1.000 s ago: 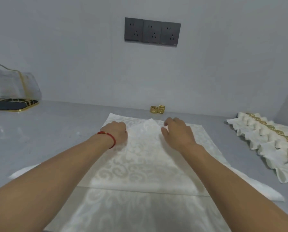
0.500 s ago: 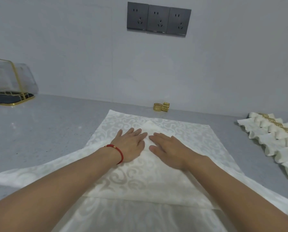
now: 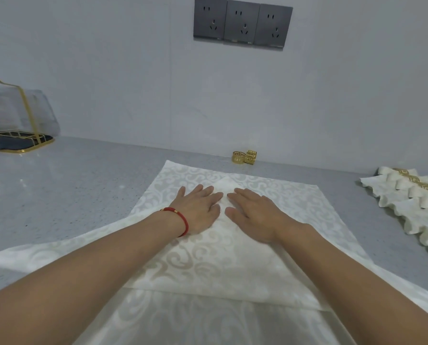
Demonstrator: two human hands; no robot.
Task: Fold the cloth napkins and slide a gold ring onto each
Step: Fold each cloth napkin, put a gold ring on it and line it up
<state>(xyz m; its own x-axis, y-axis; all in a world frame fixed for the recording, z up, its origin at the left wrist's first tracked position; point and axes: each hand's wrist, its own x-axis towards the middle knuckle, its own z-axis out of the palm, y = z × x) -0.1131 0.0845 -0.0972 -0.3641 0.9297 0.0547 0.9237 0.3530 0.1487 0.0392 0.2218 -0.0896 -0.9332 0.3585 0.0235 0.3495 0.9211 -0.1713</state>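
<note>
Pressing flat, left hand (image 3: 198, 207) with a red bracelet (image 3: 180, 220) lies fingers spread on the folded white damask napkin (image 3: 208, 265); right hand (image 3: 252, 212) just beside it, also flat and spread, pinching nothing; fingertips nearly meet over the folded tip pointing away from the person; fold's long edge runs left-right near the forearms; two gold rings (image 3: 244, 157) sit beyond the tip by the wall, right hand slightly nearer, probably; finished ringed napkins (image 3: 417, 202) far right on the grey counter (image 3: 71, 185).

3 wall sockets (image 3: 242, 22), gold-trimmed tray (image 3: 16, 143), grey counter (image 3: 71, 185)
</note>
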